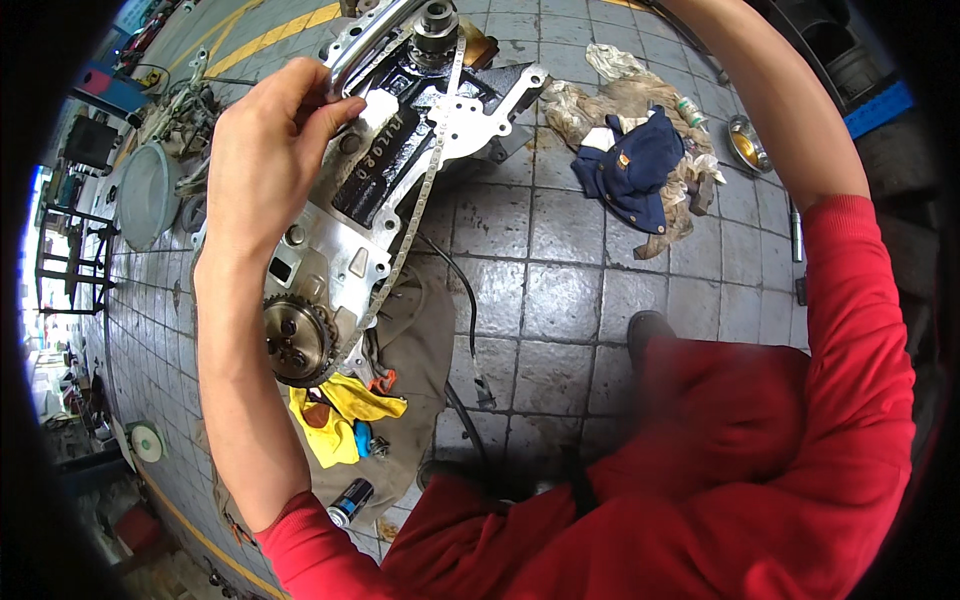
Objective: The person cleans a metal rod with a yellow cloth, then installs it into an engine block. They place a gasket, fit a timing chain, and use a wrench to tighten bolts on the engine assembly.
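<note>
My left hand (268,145) is at the upper left with fingers curled and thumb pressed in. It grips the lower end of a shiny curved metal bar (372,42), whose far end passes out at the top edge. Beneath it is an engine block (365,180) with an oily black middle and bare metal edges. A timing chain (418,210) runs down it from a small sprocket (436,30) to a large toothed sprocket (299,340). My right forearm (790,100) reaches up past the top edge, so the right hand is out of sight.
Yellow cloth (345,415) and a spray can (350,502) lie below the engine. On the tiled floor to the right are a navy cap (635,168), dirty rags (570,108) and a metal bowl (748,145). A black cable (468,290) trails near my feet.
</note>
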{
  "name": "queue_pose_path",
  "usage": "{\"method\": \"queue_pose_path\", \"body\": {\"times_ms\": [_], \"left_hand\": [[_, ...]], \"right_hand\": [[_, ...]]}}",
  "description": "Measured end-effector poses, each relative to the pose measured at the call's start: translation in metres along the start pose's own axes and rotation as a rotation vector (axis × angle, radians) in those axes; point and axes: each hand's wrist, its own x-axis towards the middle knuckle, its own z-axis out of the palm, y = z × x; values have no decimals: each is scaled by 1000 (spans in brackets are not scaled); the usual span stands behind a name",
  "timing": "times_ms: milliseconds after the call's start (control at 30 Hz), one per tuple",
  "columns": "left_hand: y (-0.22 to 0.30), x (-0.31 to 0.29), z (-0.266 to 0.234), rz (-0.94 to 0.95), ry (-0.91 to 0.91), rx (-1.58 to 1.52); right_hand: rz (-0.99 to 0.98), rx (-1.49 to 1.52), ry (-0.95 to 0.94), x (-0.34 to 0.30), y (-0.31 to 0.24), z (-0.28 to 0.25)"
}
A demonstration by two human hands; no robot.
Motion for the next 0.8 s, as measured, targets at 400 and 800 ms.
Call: {"method": "queue_pose_path", "body": {"times_ms": [400, 800], "left_hand": [[0, 3, 9, -177, 21, -109], [-13, -2, 10, 72, 93, -8]], "right_hand": [[-48, -207, 86, 56, 30, 26], [150, -262, 396, 47, 14, 63]]}}
